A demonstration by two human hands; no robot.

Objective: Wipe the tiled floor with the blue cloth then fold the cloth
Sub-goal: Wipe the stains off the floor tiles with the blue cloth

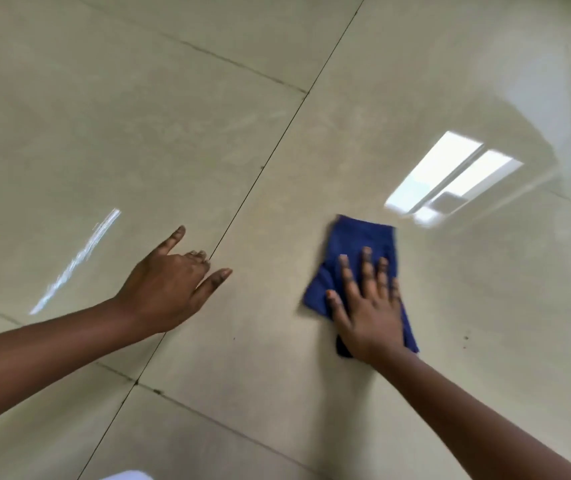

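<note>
Glossy cream floor (312,341) fills the view, big square tiles split by thin dark grout lines (277,143), and right of centre lies the blue cloth (360,251), soft, bunched into a rough rectangle. Right hand (369,306) sits flat on top of it, fingers spread wide and straight, palm pressing down rather than clutching, so the cloth's near half is hidden under it. Left hand (173,285) rests just off to the side at a grout line, empty, thumb and little finger out, middle fingers curled. Bright window reflection (450,178) beside the cloth; a white shape (124,475) is cut off at the bottom edge, unidentifiable. Everything's slightly blurred.
</note>
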